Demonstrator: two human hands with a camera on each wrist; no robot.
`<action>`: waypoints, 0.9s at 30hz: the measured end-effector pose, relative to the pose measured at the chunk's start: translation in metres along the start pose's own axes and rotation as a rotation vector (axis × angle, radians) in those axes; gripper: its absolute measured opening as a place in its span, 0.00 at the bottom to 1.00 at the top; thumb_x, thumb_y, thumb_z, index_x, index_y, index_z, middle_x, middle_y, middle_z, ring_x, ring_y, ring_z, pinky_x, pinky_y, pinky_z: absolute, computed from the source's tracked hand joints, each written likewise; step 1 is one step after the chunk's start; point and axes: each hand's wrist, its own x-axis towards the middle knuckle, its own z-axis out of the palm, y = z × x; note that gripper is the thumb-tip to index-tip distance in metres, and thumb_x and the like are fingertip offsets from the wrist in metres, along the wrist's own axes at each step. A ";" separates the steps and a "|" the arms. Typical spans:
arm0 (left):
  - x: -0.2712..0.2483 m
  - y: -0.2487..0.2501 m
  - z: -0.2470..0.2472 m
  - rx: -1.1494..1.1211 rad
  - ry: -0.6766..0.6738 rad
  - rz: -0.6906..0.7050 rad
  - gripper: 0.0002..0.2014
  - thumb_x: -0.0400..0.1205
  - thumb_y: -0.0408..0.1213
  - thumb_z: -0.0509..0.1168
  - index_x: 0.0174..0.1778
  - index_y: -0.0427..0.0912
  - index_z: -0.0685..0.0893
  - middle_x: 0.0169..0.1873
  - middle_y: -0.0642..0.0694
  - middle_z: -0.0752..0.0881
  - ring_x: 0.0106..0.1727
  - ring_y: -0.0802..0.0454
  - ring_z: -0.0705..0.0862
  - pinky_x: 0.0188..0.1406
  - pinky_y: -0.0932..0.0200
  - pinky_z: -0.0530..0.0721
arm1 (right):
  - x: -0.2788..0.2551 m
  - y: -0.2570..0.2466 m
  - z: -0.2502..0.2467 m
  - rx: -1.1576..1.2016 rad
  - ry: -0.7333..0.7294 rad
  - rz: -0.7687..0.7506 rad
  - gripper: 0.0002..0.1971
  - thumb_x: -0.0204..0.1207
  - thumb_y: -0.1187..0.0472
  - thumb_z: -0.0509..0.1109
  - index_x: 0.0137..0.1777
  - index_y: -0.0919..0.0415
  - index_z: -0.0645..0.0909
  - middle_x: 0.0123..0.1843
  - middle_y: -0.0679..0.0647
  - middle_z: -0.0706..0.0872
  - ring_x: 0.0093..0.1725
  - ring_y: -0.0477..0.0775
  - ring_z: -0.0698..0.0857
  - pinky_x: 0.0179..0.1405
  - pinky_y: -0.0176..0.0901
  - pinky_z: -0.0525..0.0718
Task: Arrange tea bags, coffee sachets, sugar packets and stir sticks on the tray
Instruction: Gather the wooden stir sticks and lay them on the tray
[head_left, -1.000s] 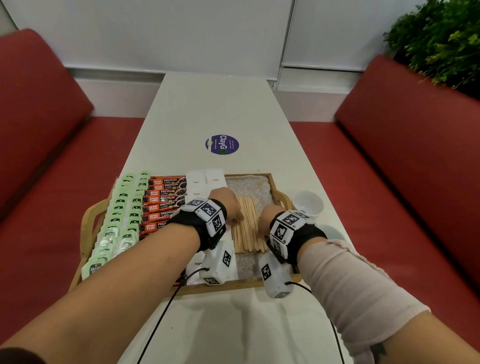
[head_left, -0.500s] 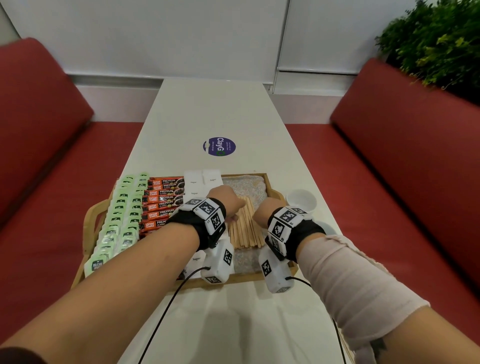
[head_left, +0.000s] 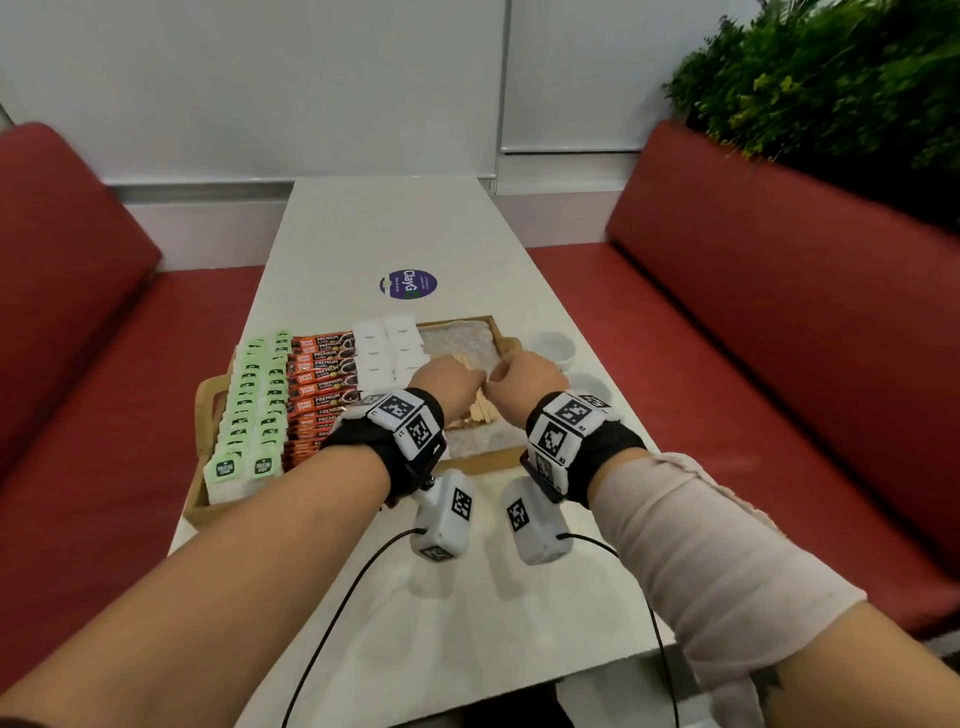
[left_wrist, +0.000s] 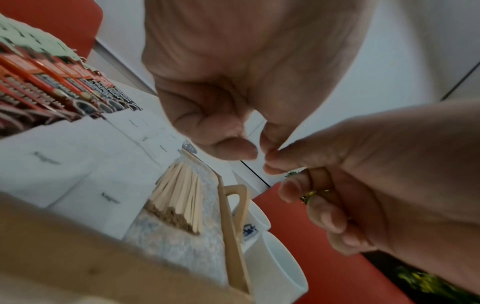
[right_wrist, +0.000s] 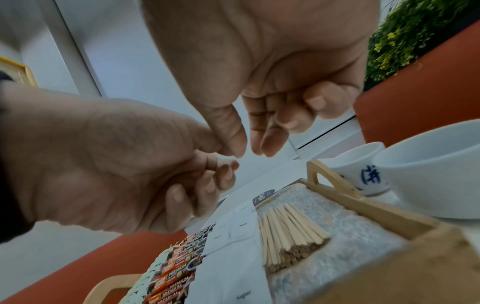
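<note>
A wooden tray (head_left: 207, 400) holds rows of green tea bags (head_left: 249, 405), orange coffee sachets (head_left: 322, 374) and white sugar packets (head_left: 384, 343). A bundle of wooden stir sticks (right_wrist: 288, 232) lies on its grey liner. My left hand (head_left: 449, 384) and right hand (head_left: 524, 379) hover close together above the sticks, fingertips almost touching. In the right wrist view the left hand's fingers (right_wrist: 207, 185) are curled into the palm and hold nothing. The right hand's thumb and fingers (right_wrist: 270, 142) hang loosely, also without anything in them. Most of the sticks are hidden behind my wrists in the head view.
Two white cups (head_left: 553, 345) (head_left: 592, 387) stand on the table just right of the tray. A round purple sticker (head_left: 408, 284) lies beyond it. Red benches (head_left: 779, 312) flank the narrow white table, and a green plant (head_left: 831, 78) sits at the back right.
Both hands have lifted off the stir sticks and moved up and toward each other. The sticks stay in a bundle on the tray.
</note>
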 end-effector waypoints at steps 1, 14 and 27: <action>-0.008 0.002 0.004 -0.026 -0.013 0.005 0.16 0.85 0.40 0.57 0.33 0.37 0.74 0.39 0.36 0.85 0.40 0.39 0.86 0.38 0.53 0.84 | -0.008 0.006 -0.002 0.015 0.008 0.001 0.08 0.75 0.59 0.65 0.49 0.60 0.83 0.47 0.57 0.87 0.45 0.59 0.86 0.39 0.44 0.82; -0.050 0.023 0.078 -0.164 -0.277 -0.111 0.11 0.85 0.36 0.58 0.60 0.34 0.78 0.44 0.45 0.81 0.39 0.52 0.83 0.32 0.60 0.81 | -0.065 0.119 -0.057 0.022 0.014 0.306 0.15 0.81 0.65 0.58 0.61 0.63 0.83 0.61 0.59 0.85 0.59 0.61 0.84 0.59 0.50 0.83; -0.025 0.036 0.163 -0.291 -0.378 -0.325 0.19 0.85 0.35 0.59 0.71 0.29 0.71 0.57 0.36 0.79 0.55 0.41 0.83 0.56 0.47 0.83 | -0.049 0.208 -0.016 -0.129 -0.176 0.353 0.16 0.78 0.68 0.57 0.65 0.65 0.77 0.66 0.61 0.79 0.65 0.64 0.79 0.65 0.52 0.78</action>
